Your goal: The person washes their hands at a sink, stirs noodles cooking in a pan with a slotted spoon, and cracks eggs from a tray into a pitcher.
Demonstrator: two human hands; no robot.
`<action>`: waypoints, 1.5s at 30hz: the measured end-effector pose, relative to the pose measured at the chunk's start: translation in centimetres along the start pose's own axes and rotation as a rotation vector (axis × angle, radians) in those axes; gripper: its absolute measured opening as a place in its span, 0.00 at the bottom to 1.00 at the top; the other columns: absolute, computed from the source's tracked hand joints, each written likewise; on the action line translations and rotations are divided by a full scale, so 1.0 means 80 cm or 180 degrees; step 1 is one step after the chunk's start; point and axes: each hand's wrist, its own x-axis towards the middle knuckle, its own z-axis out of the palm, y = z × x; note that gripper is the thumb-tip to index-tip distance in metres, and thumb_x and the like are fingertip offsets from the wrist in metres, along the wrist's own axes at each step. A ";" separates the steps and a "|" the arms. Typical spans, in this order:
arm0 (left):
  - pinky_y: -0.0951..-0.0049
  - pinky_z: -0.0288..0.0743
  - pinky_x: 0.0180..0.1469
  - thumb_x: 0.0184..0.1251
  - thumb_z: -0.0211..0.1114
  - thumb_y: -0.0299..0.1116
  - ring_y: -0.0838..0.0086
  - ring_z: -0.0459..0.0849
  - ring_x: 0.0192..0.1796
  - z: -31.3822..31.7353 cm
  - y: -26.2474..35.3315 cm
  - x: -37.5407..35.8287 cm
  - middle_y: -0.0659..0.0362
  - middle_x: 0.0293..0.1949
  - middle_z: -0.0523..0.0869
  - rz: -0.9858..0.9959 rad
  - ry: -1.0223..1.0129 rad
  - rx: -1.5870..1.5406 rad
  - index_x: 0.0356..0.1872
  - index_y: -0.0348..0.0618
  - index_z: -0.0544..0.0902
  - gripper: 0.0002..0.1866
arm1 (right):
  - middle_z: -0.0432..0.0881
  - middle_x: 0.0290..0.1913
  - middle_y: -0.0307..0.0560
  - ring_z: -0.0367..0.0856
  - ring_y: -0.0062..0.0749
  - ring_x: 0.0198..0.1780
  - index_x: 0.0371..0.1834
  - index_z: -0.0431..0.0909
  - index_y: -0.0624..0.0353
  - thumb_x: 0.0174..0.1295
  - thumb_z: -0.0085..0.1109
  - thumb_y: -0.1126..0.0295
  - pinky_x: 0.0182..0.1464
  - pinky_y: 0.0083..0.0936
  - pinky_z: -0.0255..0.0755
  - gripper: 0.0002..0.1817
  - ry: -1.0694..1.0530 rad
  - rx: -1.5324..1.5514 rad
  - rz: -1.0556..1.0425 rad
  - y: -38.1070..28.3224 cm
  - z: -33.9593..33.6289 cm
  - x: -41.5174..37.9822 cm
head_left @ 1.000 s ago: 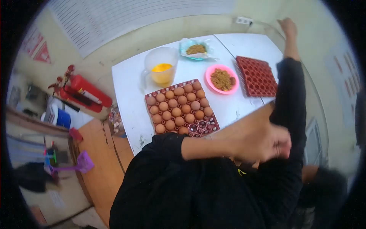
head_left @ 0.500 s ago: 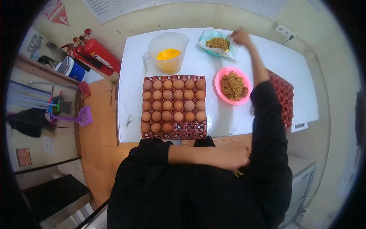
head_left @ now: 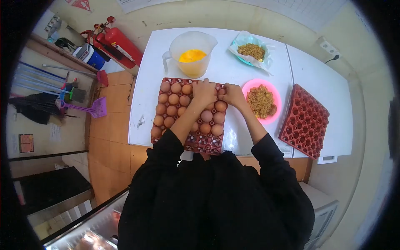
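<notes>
A dark red plastic egg tray point(head_left: 210, 146) lies at the front left of the white table, filled with brown eggs point(head_left: 171, 110) except for a few bare cups at its near right end. My left hand point(head_left: 204, 93) reaches over the far rows, its fingers curled down around an egg that it mostly hides. Beside it, my right hand point(head_left: 234, 95) has its fingers closed on an egg point(head_left: 222, 92) at the tray's far right corner. Both hands are close together, and the eggs under them are partly covered.
Behind the tray stands a translucent measuring jug point(head_left: 200, 41) with yellow beaten egg point(head_left: 192, 55). A pink plate point(head_left: 278, 98) of brown food and a paper-lined green bowl point(head_left: 243, 61) are to the right. An empty red tray point(head_left: 306, 121) lies farther right. Fire extinguishers point(head_left: 121, 43) stand left.
My right hand has come from the paper-lined bowl to the tray's far right corner. My left hand has moved from before my body onto the eggs. The tray now sits slightly turned.
</notes>
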 end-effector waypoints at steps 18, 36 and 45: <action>0.68 0.63 0.43 0.62 0.48 0.46 0.70 0.70 0.43 -0.128 -0.073 0.021 0.57 0.49 0.68 -0.0483 -0.0571 -0.6489 0.58 0.55 0.60 0.23 | 0.74 0.40 0.47 0.75 0.28 0.41 0.44 0.68 0.63 0.44 0.64 0.74 0.39 0.21 0.71 0.22 0.2738 0.2965 -0.1304 -0.149 -0.103 -0.001; 0.74 0.67 0.34 0.48 0.61 0.35 0.75 0.71 0.38 -0.146 -0.113 0.089 0.59 0.40 0.70 -0.0875 0.0650 -0.5907 0.51 0.45 0.60 0.28 | 0.74 0.36 0.41 0.69 0.18 0.30 0.46 0.69 0.58 0.57 0.47 0.59 0.32 0.12 0.66 0.18 -0.0381 0.4764 -0.0846 -0.161 -0.095 0.123; 0.68 0.68 0.45 0.44 0.63 0.33 0.63 0.69 0.47 -0.092 -0.125 0.125 0.48 0.43 0.69 -0.0772 0.1532 -0.4492 0.55 0.41 0.57 0.35 | 0.75 0.33 0.42 0.72 0.20 0.26 0.46 0.69 0.60 0.56 0.50 0.63 0.28 0.12 0.67 0.17 -0.0062 0.4155 -0.0594 -0.155 -0.085 0.135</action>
